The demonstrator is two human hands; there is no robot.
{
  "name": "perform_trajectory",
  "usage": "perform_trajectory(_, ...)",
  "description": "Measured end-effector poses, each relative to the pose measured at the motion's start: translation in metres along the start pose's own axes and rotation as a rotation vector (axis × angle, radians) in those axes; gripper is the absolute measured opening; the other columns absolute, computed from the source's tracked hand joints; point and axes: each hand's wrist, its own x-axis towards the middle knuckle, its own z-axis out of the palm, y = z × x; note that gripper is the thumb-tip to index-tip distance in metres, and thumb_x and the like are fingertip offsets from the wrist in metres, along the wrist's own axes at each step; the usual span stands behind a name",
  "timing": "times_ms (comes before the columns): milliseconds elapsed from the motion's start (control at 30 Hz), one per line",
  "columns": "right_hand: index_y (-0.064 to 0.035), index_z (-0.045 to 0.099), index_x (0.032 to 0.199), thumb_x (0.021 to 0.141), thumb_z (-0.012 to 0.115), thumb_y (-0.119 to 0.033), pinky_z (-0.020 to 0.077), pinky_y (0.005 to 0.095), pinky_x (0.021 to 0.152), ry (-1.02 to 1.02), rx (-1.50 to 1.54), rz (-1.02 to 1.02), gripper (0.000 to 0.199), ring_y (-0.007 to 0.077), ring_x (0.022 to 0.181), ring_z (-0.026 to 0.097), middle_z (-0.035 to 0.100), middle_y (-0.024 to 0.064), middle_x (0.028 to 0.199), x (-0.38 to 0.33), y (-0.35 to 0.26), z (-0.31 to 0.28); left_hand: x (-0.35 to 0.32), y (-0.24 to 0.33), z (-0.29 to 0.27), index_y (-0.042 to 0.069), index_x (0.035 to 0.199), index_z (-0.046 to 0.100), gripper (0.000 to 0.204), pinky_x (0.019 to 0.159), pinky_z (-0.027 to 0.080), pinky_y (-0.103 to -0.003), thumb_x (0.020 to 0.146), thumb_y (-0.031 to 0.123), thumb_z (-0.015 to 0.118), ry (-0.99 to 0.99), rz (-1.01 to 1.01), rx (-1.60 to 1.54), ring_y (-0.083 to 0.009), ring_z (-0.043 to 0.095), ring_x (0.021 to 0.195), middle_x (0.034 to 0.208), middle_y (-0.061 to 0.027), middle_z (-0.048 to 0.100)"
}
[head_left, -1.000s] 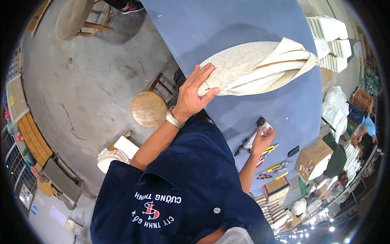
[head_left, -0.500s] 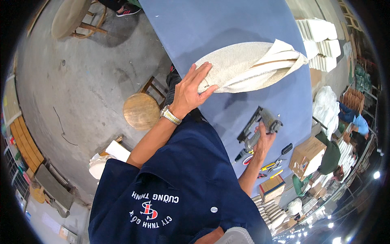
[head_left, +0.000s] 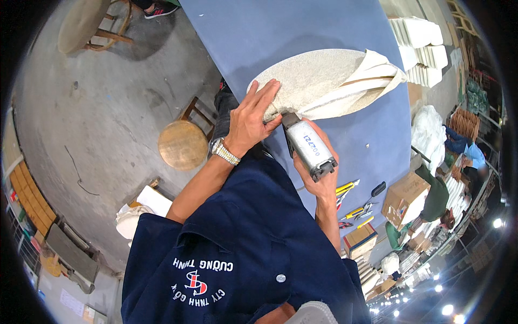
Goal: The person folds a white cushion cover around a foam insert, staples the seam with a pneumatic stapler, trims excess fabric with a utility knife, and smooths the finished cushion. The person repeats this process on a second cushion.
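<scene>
A rounded panel covered in cream fabric (head_left: 310, 75) lies on the blue-grey table (head_left: 270, 27). Loose folds of its cloth bunch along the near side and at the right end. My left hand (head_left: 249, 120) grips its left near edge, fingers over the cloth and thumb by the rim. In my right hand (head_left: 325, 181) is a grey and silver staple gun (head_left: 310, 144). The tool's nose meets the panel's near edge, close beside my left thumb. The gun's body hides its handle and most of my right fingers.
Yellow-handled hand tools (head_left: 353, 213) and a black object (head_left: 379, 189) lie at the table's right near side. A cardboard box (head_left: 404, 200) and a smaller box (head_left: 360, 240) stand there. White pads (head_left: 423, 51) are stacked beyond the right edge. A round wooden stool (head_left: 183, 144) stands at left.
My right hand has brought the staple gun up and left from over the table to the panel's edge. The left hand keeps its place on the fabric.
</scene>
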Motion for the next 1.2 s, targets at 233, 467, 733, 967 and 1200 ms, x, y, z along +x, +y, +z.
perform_trajectory(233,-0.0017,0.060,0.140,0.077,0.073,-0.003,0.0489,0.0374,0.106,-0.080,0.000,0.014,0.064,0.0304,0.124,0.065,0.067,0.0179,0.134,0.010,-0.002,-0.001,0.000,0.000,-0.002,0.016,0.150,0.052,0.077,0.085,0.064,-0.046,0.080,0.029,0.082,-0.048,-0.035,-0.032,-0.0438,0.057,0.133,0.147,-0.0053,0.060)
perform_trajectory(467,-0.0059,0.059,0.139,0.078,0.074,-0.005,0.0512,0.0380,0.103,-0.166,-0.002,0.051,0.063,0.0339,0.125,0.066,0.067,0.0176,0.134,0.026,-0.004,-0.002,0.011,0.003,-0.019,0.018,0.154,0.048,0.091,0.109,0.052,-0.048,0.071,0.005,0.082,-0.220,-0.080,-0.154,-0.0425,0.047,0.142,0.157,-0.0068,0.050)
perform_trajectory(733,-0.0078,0.060,0.138,0.082,0.074,-0.007,0.0528,0.0359,0.099,-0.130,0.014,0.056,0.058,0.0306,0.121,0.069,0.068,0.0161,0.132,0.025,-0.003,0.009,0.008,0.002,-0.021,0.015,0.156,0.044,0.095,0.126,0.030,-0.050,0.069,-0.009,0.076,-0.254,-0.122,-0.281,-0.0370,0.044,0.145,0.157,-0.0142,0.048)
perform_trajectory(967,-0.0110,0.061,0.139,0.075,0.075,-0.008,0.0541,0.0386,0.096,-0.066,0.038,0.031,0.065,0.0357,0.118,0.069,0.069,0.0159,0.131,0.026,-0.009,0.019,0.016,-0.009,-0.025,0.012,0.156,0.042,0.096,0.124,0.034,-0.051,0.069,-0.014,0.073,-0.234,-0.017,-0.256,-0.0393,0.048,0.142,0.157,-0.0157,0.048)
perform_trajectory(1200,-0.0097,0.061,0.139,0.076,0.075,-0.005,0.0511,0.0415,0.102,0.196,-0.009,0.226,0.066,0.0385,0.119,0.067,0.068,0.0206,0.130,-0.058,0.037,-0.032,0.004,0.011,-0.016,0.023,0.161,0.037,0.091,0.116,0.037,-0.061,0.082,0.016,0.081,-0.358,-0.016,0.065,-0.0480,0.039,0.146,0.164,-0.0100,0.041)
